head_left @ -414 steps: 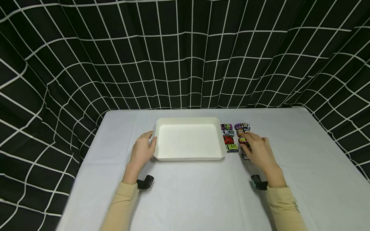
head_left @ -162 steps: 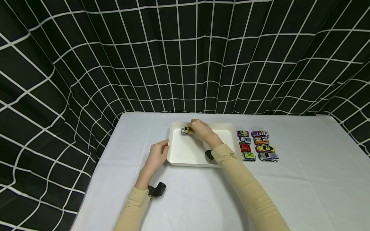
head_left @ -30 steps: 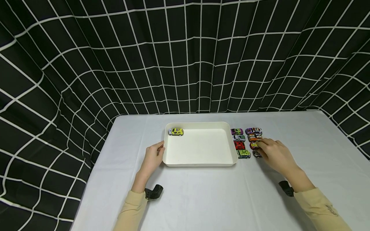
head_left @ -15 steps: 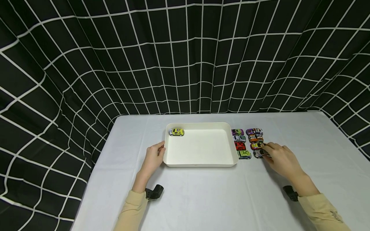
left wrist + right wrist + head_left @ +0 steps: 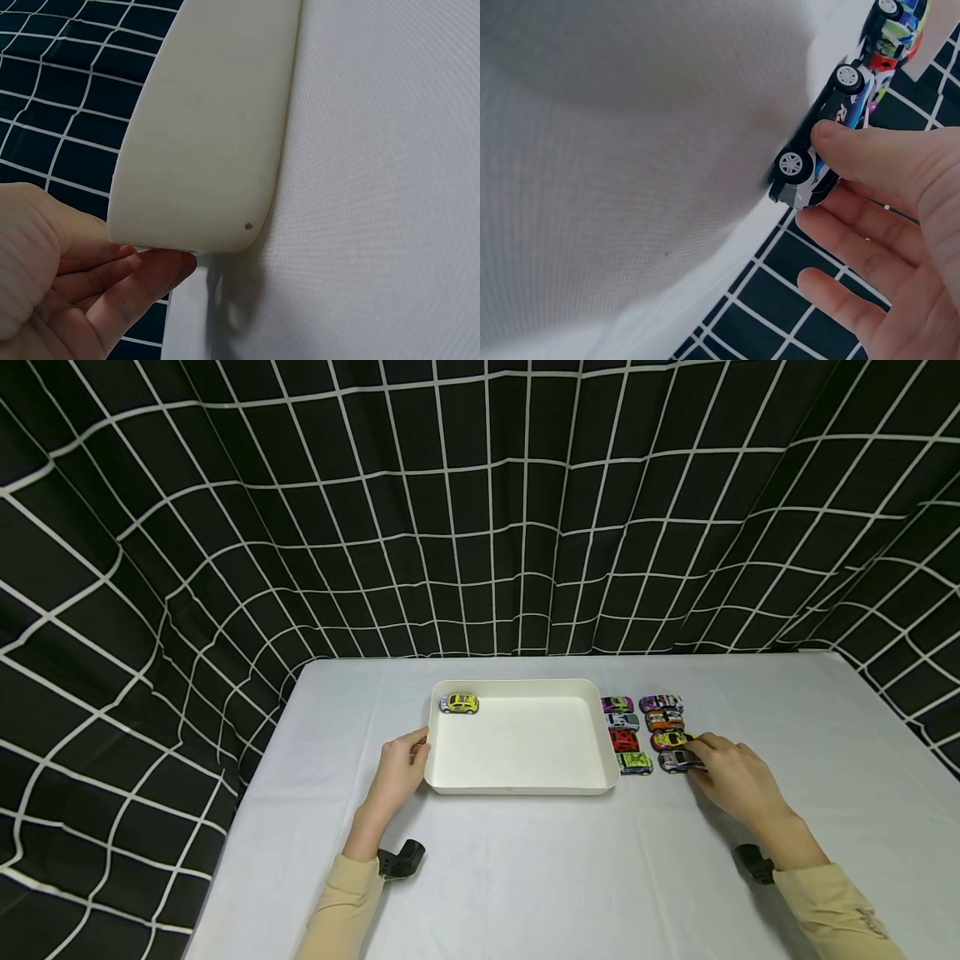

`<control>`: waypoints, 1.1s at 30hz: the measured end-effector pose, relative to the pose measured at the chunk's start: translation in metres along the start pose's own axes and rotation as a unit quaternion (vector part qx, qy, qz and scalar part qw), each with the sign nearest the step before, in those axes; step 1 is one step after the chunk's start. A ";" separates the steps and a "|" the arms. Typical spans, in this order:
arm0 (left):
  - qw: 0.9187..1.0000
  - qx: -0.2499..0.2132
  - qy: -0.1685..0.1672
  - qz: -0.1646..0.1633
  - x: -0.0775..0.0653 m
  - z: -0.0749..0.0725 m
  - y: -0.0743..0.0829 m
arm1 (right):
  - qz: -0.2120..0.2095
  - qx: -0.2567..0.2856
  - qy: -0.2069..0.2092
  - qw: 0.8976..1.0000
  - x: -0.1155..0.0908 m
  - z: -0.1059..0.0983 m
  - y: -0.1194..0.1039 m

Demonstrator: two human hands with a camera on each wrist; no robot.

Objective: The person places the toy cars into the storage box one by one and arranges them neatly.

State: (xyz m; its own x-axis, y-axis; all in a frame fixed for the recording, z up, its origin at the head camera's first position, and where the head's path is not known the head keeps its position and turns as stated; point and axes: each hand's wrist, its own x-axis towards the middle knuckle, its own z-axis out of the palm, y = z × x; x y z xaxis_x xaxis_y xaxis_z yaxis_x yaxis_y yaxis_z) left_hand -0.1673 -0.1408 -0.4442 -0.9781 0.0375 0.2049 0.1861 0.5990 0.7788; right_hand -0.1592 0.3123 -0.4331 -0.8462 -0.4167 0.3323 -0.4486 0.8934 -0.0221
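My left hand (image 5: 397,767) is at the left end of the white tray (image 5: 521,791). In the left wrist view, its thumb and fingertips touch the outside of the tray's end wall (image 5: 202,127). A yellow toy car (image 5: 459,704) sits in the tray's far left corner. To the right of the tray, my right hand (image 5: 738,781) pinches the rear of a silver toy car (image 5: 675,762), the nearest in its column. In the right wrist view, the thumb presses that car's side (image 5: 840,112); the fingertips behind it are partly hidden.
Beyond the silver car stand yellow-red (image 5: 666,741), orange (image 5: 664,720) and purple (image 5: 660,702) toy cars. A second column beside the tray holds purple-green (image 5: 617,704), pale (image 5: 622,722), red (image 5: 624,741) and lime (image 5: 635,763) cars. A black gridded curtain (image 5: 525,510) backs the white table (image 5: 525,877).
The yellow car, carried into the tray by my right hand, was released at its far left corner. The right hand returned to the cars and settled on the silver one. The left hand stays at the tray.
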 end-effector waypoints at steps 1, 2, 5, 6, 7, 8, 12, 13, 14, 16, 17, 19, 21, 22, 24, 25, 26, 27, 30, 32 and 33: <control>1.000 -0.001 0.000 0.000 0.000 0.000 0.000 | 0.000 0.003 0.001 1.000 0.000 0.001 0.000; 1.000 -0.001 0.001 0.000 0.000 0.000 0.000 | 0.000 0.006 0.001 1.000 0.000 0.001 0.001; 1.000 -0.002 0.002 0.002 0.000 -0.001 0.000 | -0.003 0.013 0.002 1.000 0.001 0.002 0.001; 1.000 -0.001 0.003 0.002 0.000 -0.001 0.001 | -0.003 0.015 0.003 1.000 0.001 0.002 0.001; 1.000 -0.001 0.003 0.002 0.000 -0.001 0.001 | -0.004 0.017 0.003 1.000 0.001 0.002 0.001; 1.000 -0.001 0.004 0.002 0.000 -0.001 0.001 | -0.004 0.018 0.004 1.000 0.001 0.002 0.001; 1.000 -0.002 0.004 0.002 0.000 -0.001 0.001 | -0.004 0.023 0.008 1.000 0.001 0.003 0.001; 1.000 -0.002 0.004 0.002 0.000 -0.001 0.001 | -0.005 0.025 0.009 1.000 0.001 0.003 0.001; 1.000 -0.001 0.003 0.002 0.000 -0.001 0.001 | -0.006 0.025 0.011 1.000 0.001 0.003 0.001; 1.000 0.001 0.002 0.001 0.000 -0.001 0.001 | -0.009 0.026 0.014 1.000 0.001 0.003 0.001; 1.000 0.001 0.002 0.000 0.000 -0.001 0.001 | -0.010 0.025 0.014 1.000 0.001 0.003 0.001; 1.000 0.001 0.001 -0.001 0.000 0.000 0.001 | -0.013 0.023 0.016 1.000 0.001 0.003 0.001; 1.000 0.000 0.002 -0.001 -0.001 -0.001 0.001 | -0.014 0.021 0.016 1.000 0.001 0.003 0.001; 1.000 0.000 0.002 -0.001 -0.001 -0.001 0.001 | -0.013 0.020 0.015 1.000 0.001 0.003 0.001; 1.000 0.000 0.002 0.001 -0.001 -0.001 0.001 | -0.012 0.017 0.012 1.000 0.001 0.002 0.001; 1.000 0.000 0.002 0.001 -0.001 -0.001 0.001 | -0.012 0.016 0.011 1.000 0.001 0.001 0.001; 1.000 0.000 0.002 0.002 -0.001 -0.001 0.001 | -0.012 0.015 0.010 1.000 0.001 0.001 0.001; 1.000 -0.001 0.003 0.003 -0.001 -0.001 0.001 | -0.012 0.014 0.008 1.000 0.001 0.000 0.000; 1.000 -0.001 0.004 0.004 0.000 -0.001 0.002 | -0.016 0.012 0.009 1.000 0.002 -0.003 -0.001; 1.000 -0.001 0.005 0.005 0.000 -0.001 0.002 | -0.022 0.012 0.013 1.000 0.004 -0.004 -0.002; 1.000 -0.001 0.006 0.005 0.000 -0.001 0.002 | -0.025 0.013 0.015 0.999 0.005 -0.005 -0.003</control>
State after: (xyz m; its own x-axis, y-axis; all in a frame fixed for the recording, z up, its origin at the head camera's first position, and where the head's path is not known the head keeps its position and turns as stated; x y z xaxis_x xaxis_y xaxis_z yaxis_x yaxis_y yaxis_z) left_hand -0.1668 -0.1404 -0.4426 -0.9750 0.0347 0.2193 0.1961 0.5975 0.7775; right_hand -0.1602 0.3087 -0.4264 -0.8133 -0.4551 0.3624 -0.4982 0.8665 -0.0299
